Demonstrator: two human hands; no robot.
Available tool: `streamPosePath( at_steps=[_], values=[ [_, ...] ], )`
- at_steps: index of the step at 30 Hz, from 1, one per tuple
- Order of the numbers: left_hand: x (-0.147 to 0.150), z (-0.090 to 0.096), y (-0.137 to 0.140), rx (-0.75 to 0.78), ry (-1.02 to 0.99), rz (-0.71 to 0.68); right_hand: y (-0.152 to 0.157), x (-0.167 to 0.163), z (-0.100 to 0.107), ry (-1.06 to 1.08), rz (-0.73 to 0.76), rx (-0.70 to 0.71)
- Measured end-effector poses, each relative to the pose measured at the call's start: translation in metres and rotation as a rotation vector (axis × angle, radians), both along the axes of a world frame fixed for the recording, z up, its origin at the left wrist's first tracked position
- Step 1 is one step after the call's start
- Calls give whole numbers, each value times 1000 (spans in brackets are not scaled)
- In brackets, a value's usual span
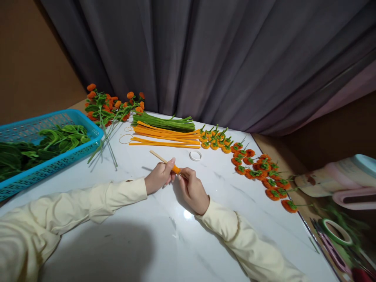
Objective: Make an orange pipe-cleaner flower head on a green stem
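My left hand [160,177] is closed around a thin wooden stick [156,155] that slants up to the left. Orange pipe cleaner [175,169] is wrapped around the stick's lower end. At that end my right hand [195,192] pinches with thumb and fingertips; what lies between them is too small to make out. Just beyond the hands lie loose orange pipe cleaners [167,134], with a bundle of green pipe cleaners [164,122] behind them. A white ring-shaped roll [195,156] rests on the table nearby.
A blue basket [96,135] of green fuzzy leaves stands left, beside finished orange flowers [110,103]. Small orange-yellow flower heads [216,143] and darker orange ones [261,168] line the right. Scissors [331,246], green tape [336,232] and a pale jug [337,176] lie beyond the table's edge.
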State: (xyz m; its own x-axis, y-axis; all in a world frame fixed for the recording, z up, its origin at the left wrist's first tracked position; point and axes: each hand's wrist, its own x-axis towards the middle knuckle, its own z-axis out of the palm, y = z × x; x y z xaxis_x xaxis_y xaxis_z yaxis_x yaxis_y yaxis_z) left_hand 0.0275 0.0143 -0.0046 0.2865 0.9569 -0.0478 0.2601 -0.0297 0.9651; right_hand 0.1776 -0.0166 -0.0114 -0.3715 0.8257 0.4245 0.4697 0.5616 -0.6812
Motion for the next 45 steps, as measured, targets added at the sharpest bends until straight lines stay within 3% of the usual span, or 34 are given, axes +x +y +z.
streamPosePath(
  at_steps=[17, 23, 29, 33, 40, 45],
  values=[
    [0, -1, 0, 6, -7, -14, 0, -1, -1, -5, 34, 49],
    [3, 7, 3, -99, -126, 24, 0, -1, 2, 9, 28, 64],
    [3, 8, 6, -145, -240, -34, -2, 0, 5, 12, 13, 28],
    [3, 10, 9, -151, -289, 34, -3, 1, 9, -5, 10, 13],
    [2, 20, 14, -325, -532, 62, -5, 4, 15, 51, -23, -17],
    [-2, 19, 22, -608, -785, -83, -4, 6, 15, 86, -77, 39]
  ],
)
